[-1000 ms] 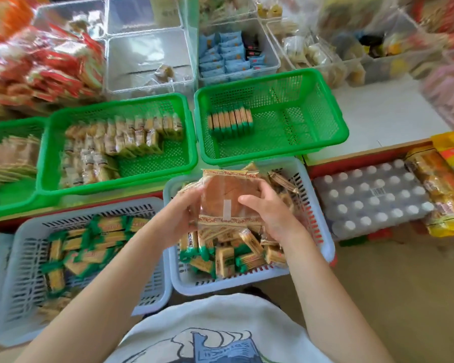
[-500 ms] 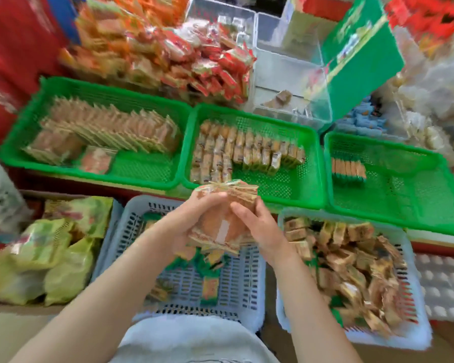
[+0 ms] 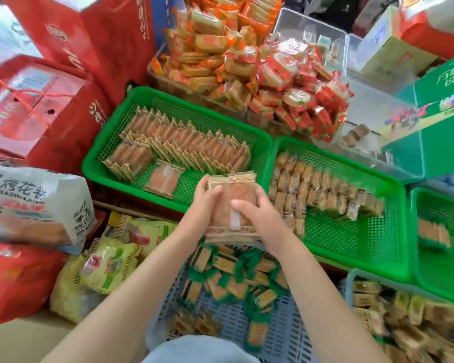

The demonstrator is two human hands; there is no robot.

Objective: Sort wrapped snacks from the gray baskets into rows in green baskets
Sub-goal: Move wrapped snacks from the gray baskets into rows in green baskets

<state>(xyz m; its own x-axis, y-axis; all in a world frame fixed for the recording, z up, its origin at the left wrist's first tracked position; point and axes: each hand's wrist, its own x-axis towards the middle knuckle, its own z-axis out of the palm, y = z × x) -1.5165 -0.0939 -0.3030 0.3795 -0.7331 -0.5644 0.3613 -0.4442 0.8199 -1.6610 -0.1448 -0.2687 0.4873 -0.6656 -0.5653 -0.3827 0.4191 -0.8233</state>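
Both hands, left hand (image 3: 203, 205) and right hand (image 3: 257, 214), clamp a stack of clear-wrapped orange cakes (image 3: 231, 205) with curled fingers; slippery wrappers could fan out and scatter before reaching the left green plastic basket (image 3: 110, 127).

Glossy clear-film snack stack (image 3: 231, 205); perforated plastic green basket (image 3: 184, 187).

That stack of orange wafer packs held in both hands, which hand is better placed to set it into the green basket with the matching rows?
Probably the left hand. It grips the stack on the side facing the green basket, while the right hand sits toward the neighbouring basket.
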